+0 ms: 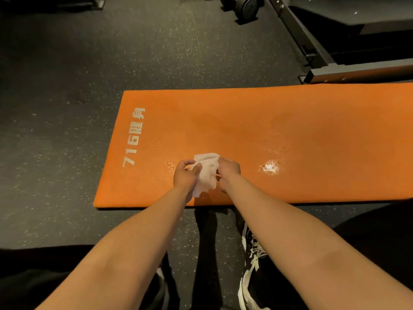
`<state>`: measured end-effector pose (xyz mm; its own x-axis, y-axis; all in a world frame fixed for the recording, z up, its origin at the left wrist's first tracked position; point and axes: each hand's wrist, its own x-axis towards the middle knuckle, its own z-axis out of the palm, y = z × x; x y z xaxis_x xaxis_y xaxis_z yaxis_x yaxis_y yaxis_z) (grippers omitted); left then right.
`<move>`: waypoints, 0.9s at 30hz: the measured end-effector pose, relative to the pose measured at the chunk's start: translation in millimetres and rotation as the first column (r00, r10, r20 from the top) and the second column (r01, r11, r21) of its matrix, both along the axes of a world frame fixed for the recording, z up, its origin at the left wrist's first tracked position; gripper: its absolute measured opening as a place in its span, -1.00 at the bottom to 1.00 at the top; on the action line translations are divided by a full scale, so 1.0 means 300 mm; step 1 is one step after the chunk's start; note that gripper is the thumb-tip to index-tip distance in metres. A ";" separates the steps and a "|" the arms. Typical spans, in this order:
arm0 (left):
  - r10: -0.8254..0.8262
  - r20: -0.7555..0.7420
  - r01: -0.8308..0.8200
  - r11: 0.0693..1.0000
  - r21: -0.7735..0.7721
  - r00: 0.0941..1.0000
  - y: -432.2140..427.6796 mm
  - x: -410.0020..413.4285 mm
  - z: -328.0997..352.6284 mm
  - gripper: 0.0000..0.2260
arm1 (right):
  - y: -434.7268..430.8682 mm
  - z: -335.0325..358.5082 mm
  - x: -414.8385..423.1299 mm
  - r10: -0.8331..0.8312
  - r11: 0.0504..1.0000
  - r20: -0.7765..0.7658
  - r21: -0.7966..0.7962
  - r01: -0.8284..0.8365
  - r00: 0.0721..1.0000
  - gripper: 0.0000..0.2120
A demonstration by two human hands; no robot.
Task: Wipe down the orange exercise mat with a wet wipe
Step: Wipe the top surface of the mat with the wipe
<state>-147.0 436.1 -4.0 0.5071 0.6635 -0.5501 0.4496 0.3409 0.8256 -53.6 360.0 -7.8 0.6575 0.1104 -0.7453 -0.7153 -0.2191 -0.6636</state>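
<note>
Bare forearms (138,238), black trousers (33,283), a black trainer (252,262) with loose white laces.

Mat (290,121) surface open beyond and right of the left hand (185,175) and right hand (229,170) gripping the wipe (206,173) near its near edge; open floor (67,97) off its left end; bench frame (321,57) just behind its far right edge, dumbbell (248,6) farther back.

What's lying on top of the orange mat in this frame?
White lettering at its left end and a glistening wet patch show. The left hand and right hand pinch the wet wipe over the mat; the surface beneath them is hidden.
</note>
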 end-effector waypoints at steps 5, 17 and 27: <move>0.082 0.029 -0.081 0.996 -0.034 0.996 0.067 -0.007 -0.051 -0.83 | 0.055 -0.030 -0.030 0.139 0.988 -0.001 0.074 -0.139 0.990 -0.76; -0.030 0.026 0.030 0.999 -0.024 0.999 0.290 0.080 -0.122 -0.72 | 0.295 -0.144 0.024 0.189 0.978 0.098 -0.104 -0.179 0.977 -0.77; -0.205 -0.170 0.233 0.957 0.170 0.964 0.353 -0.043 -0.156 -0.75 | 0.320 -0.116 -0.034 0.396 0.914 0.090 -0.135 -0.383 0.914 -0.69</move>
<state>-159.8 542.0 -50.9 0.5735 0.6431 -0.5075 0.6184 0.0664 0.7831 -63.9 455.8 -42.5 0.6596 0.2946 -0.6914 -0.4801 -0.5425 -0.6893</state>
